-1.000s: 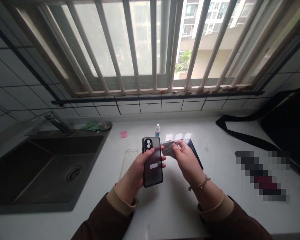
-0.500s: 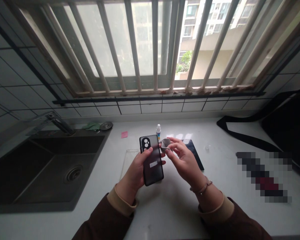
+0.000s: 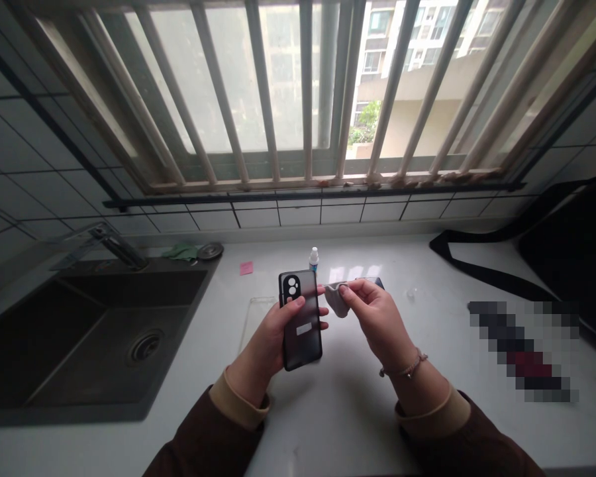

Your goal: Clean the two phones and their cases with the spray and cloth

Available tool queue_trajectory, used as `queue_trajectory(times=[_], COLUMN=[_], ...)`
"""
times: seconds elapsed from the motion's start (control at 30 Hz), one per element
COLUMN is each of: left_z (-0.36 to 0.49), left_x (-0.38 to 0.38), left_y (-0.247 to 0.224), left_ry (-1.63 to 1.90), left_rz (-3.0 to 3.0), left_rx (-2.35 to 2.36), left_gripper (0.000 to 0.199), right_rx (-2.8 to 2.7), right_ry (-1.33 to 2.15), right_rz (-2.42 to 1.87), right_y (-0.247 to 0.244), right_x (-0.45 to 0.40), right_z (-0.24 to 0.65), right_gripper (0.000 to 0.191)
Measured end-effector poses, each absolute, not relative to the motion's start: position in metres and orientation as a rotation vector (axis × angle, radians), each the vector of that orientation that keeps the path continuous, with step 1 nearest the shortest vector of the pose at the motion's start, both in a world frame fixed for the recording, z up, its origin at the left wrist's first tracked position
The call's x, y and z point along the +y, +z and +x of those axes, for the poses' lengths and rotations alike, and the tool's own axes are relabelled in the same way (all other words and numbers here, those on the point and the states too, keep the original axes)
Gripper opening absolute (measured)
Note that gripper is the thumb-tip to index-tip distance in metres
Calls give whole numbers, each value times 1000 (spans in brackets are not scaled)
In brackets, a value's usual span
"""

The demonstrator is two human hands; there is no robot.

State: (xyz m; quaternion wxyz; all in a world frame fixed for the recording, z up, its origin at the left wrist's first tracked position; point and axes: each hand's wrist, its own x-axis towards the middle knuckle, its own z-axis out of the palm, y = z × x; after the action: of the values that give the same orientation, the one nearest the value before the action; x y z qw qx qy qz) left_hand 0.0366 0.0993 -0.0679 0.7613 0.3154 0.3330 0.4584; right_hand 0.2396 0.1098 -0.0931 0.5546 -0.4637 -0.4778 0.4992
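My left hand (image 3: 271, 334) is closed round a dark, translucent phone case (image 3: 302, 344), its camera cutouts at the upper left and a small pale label on its back. Its thumb lies on the case and fingertips show past the right edge. Just right of the case, my right hand (image 3: 375, 315) pinches a small grey cloth (image 3: 338, 303) that hangs from its fingers. Behind the case stands a small white-capped bottle (image 3: 314, 258). A dark flat object (image 3: 376, 281) lies partly hidden behind my right hand.
At the left is a sink (image 3: 104, 344) with a faucet (image 3: 122, 248). A pink note (image 3: 246, 267) and a clear case (image 3: 251, 315) lie on the counter (image 3: 338, 424). A black bag (image 3: 576, 238) with a strap stands at the right, near a blurred dark item (image 3: 526, 351).
My right hand has turned, its fingers drawn together, and the cloth now hangs lower. More of the dark flat object is covered. The phone case has tilted slightly.
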Motion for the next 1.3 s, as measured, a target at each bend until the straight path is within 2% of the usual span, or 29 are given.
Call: queue_trajectory(times=[0.13,0.23,0.5,0.87,1.13,1.3], left_z=[31,27,22,20,21,22], left_x=[99,97,96,101,109,110], left_y=[-67,-66,-67,-78,-79,-79], left_ry=[1080,1025,819,622,515,562], left_rz=[762,822,949,1166,1274,1192], left_rx=[666,566,626,663,783,839], left_gripper=[48,55,55,58,62,68], right_rx=[-1260,-1384,-1501,-1343,-1515,-1497], right_ry=[1030,876,822,1428,1315,1317], right_rz=[-1180,-1239,-1257,-1150,-1377,-1332], right_y=[-93,-90,-87,-81,-78,-81], right_x=[108,106,107,116,119,122], right_z=[242,244,247,262,276,276], right_gripper=[35,31,24,35,34,29])
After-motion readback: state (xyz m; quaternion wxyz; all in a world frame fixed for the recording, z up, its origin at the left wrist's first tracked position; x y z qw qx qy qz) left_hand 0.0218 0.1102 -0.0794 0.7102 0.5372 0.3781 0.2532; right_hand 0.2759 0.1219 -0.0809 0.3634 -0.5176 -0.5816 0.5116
